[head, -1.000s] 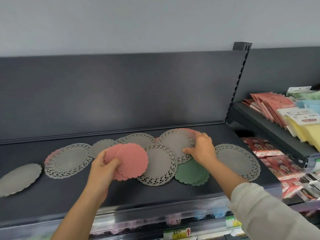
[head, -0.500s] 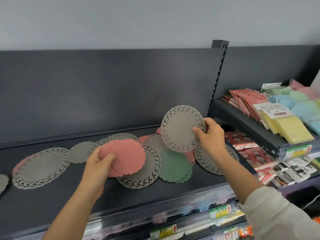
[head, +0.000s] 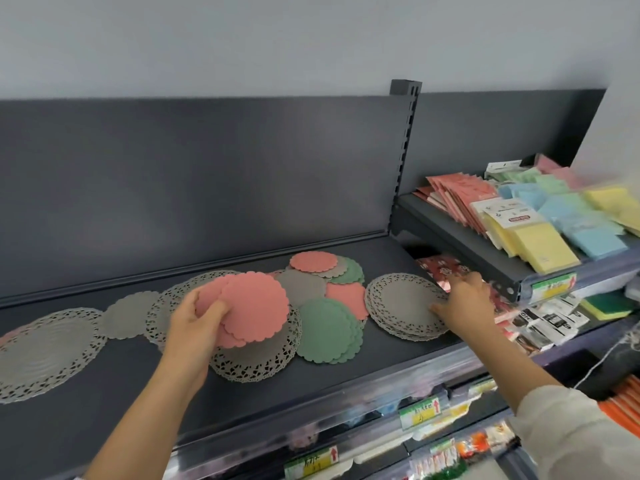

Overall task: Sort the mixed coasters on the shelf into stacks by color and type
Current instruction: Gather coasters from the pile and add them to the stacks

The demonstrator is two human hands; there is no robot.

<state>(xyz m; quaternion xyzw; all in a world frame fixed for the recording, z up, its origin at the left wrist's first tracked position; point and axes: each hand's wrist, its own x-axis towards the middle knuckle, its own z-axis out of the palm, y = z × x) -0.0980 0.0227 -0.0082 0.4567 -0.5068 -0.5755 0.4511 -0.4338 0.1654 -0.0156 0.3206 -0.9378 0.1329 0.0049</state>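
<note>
My left hand (head: pixel 194 323) grips fanned pink coasters (head: pixel 254 306); my outstretched right hand (head: pixel 465 303) rests loose-fingered on the grey lace stack (head: pixel 401 306).

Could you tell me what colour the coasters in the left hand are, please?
Pink: the head view shows the coasters in the left hand clearly.

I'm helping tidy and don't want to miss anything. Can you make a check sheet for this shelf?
Surface: dark shelf, coasters spread along it.
Job's things: pink coasters held up; grey lace stack at the right; green coasters and other pink and grey ones overlap in the middle, unsorted.
Clutter: red packets beside the lace stack.
Hands: left hand grips the pink coasters; right hand rests its fingers on the lace stack.
Cables: thin pale cord, far right.
Surroundings: yellow packs on the neighbouring shelf.
</note>
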